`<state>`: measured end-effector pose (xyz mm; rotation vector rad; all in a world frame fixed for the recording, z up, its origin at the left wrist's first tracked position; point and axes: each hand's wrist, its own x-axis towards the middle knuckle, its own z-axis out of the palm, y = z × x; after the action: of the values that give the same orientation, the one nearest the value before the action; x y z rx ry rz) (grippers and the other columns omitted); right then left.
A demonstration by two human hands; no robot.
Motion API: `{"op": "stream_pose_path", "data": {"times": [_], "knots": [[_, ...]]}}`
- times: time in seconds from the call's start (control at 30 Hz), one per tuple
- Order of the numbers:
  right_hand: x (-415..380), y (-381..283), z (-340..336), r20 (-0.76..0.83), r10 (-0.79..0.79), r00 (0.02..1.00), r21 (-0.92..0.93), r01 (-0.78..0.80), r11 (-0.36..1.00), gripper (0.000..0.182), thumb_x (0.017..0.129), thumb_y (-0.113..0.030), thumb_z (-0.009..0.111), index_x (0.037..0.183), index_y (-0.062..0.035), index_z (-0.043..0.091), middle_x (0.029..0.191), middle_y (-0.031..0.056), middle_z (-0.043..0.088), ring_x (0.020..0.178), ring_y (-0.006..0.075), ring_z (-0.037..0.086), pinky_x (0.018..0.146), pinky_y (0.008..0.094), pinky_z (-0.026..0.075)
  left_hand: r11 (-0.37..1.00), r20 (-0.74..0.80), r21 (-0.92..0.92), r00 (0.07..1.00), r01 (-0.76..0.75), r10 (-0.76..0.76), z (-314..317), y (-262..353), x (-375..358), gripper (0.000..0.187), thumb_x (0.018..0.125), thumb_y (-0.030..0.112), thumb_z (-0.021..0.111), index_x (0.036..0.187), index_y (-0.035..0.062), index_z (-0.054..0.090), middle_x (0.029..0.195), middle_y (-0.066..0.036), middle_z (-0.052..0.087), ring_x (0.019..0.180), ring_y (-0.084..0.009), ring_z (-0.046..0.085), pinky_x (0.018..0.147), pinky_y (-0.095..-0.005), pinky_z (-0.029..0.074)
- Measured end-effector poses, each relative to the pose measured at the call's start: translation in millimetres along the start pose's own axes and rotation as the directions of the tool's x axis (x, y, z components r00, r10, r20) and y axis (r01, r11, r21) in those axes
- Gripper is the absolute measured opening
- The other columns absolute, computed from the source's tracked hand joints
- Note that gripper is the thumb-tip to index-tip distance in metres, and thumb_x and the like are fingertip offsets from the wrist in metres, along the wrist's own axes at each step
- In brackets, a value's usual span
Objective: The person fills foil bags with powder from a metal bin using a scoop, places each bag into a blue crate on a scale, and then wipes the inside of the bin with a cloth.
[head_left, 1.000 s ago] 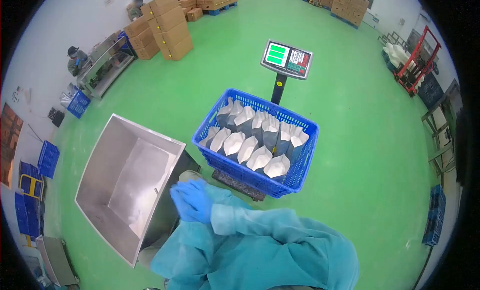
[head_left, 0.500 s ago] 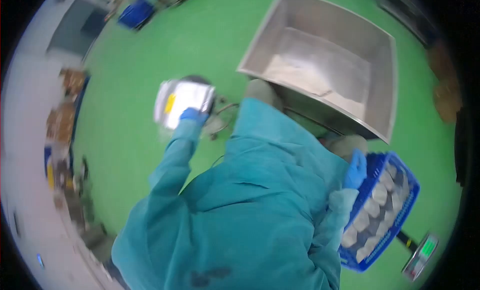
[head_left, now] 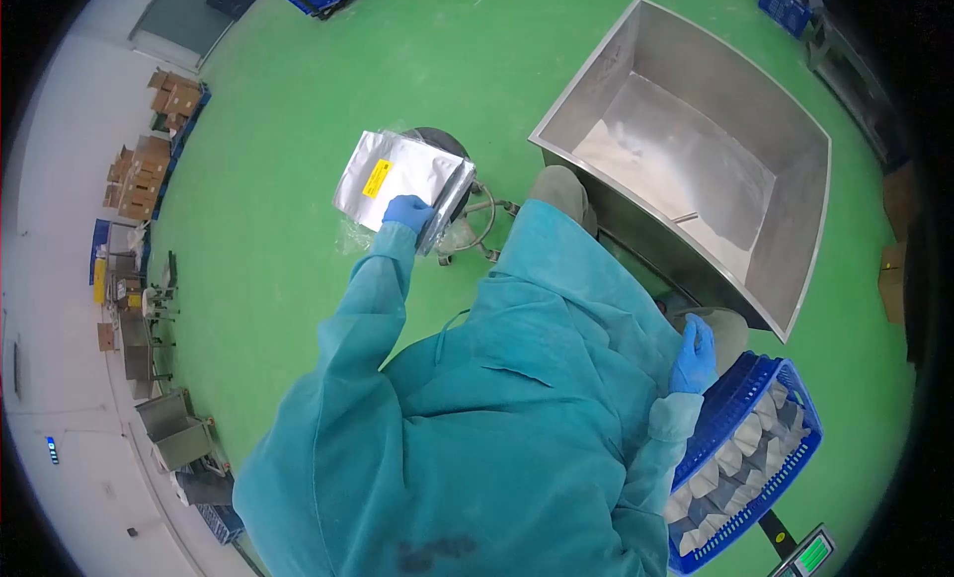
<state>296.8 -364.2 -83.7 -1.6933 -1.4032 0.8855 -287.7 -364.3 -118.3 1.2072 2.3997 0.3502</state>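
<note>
My left hand (head_left: 408, 213), in a blue glove, has its fingers curled at the edge of a silver foil bag (head_left: 412, 169) with a yellow label. The bag lies with clear plastic on a round dark stool (head_left: 447, 142). My right hand (head_left: 696, 356), also gloved in blue, rests by my right knee, beside a blue basket (head_left: 717, 415) of white folded packets (head_left: 730, 460). Its fingers are close together, and what they hold, if anything, is too small to make out.
A large steel bin (head_left: 686, 110) with white powder stands in front of my knees. A scale with a green display (head_left: 813, 554) is at lower right. Cardboard boxes (head_left: 149, 169) and a steel cart (head_left: 174, 430) line the left side.
The whole view has shifted, and the bin, bag and basket appear farther right or lower. My left hand remains at the foil bag and my right hand beside the basket.
</note>
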Motion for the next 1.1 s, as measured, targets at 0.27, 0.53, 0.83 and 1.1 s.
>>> {"op": "stream_pose_path", "data": {"times": [0.27, 0.53, 0.83, 1.1], "knots": [[-7.0, -46.9, 38.8, 0.105, -0.169, 0.980, -0.003, 0.170, 0.985, 0.028, 0.086, -0.021, 0.059, 0.105, -0.0006, 0.062, 0.105, 0.0163, 0.061, 0.100, 0.0269, 0.057, 0.089, 0.0351, 0.044, 0.833, 0.053, -0.541, 0.984, -0.115, 0.170, -50.7, 36.7, -19.3, 0.018, 0.075, 0.019, 0.072, 0.076, 0.0017, 0.066, 0.068, -0.002, 0.062, 0.062, -0.0114, 0.058, 0.059, -0.0264, 0.048], [29.8, -109.2, 136.2, 0.469, 0.097, 0.878, 0.036, -0.129, 0.991, 0.031, 0.084, -0.028, 0.058, 0.101, -0.0020, 0.063, 0.094, 0.0146, 0.065, 0.083, 0.0256, 0.062, 0.073, 0.0366, 0.047, 0.791, -0.026, -0.421, 0.878, -0.443, 0.478, 4.1, 236.2, -153.2, 0.014, 0.075, 0.013, 0.065, 0.072, 0.0031, 0.055, 0.061, -0.009, 0.054, 0.058, -0.0123, 0.050, 0.058, -0.0306, 0.044], [14.8, -97.9, 94.6, 0.512, -0.664, 0.544, -0.322, 0.839, 0.439, 0.024, 0.076, -0.021, 0.058, 0.095, -0.0072, 0.059, 0.087, 0.0125, 0.055, 0.077, 0.0298, 0.055, 0.063, 0.0390, 0.046, 0.707, -0.065, -0.355, 0.771, -0.612, 0.634, 36.0, 300.1, -155.0, 0.017, 0.078, 0.018, 0.061, 0.085, 0.0069, 0.050, 0.070, -0.016, 0.056, 0.065, -0.0361, 0.057, 0.060, -0.0412, 0.046], [37.7, -150.8, 106.4, 0.559, -0.288, 0.778, -0.503, 0.594, 0.627, 0.024, 0.086, -0.024, 0.053, 0.097, -0.0032, 0.058, 0.090, 0.0174, 0.059, 0.087, 0.0309, 0.060, 0.071, 0.0420, 0.049, 0.379, -0.024, -0.009, 0.380, -0.925, 0.925, 44.9, 353.6, -176.9, 0.019, 0.081, 0.014, 0.055, 0.100, 0.0112, 0.059, 0.082, -0.013, 0.063, 0.070, -0.0330, 0.062, 0.063, -0.0387, 0.052]]}}
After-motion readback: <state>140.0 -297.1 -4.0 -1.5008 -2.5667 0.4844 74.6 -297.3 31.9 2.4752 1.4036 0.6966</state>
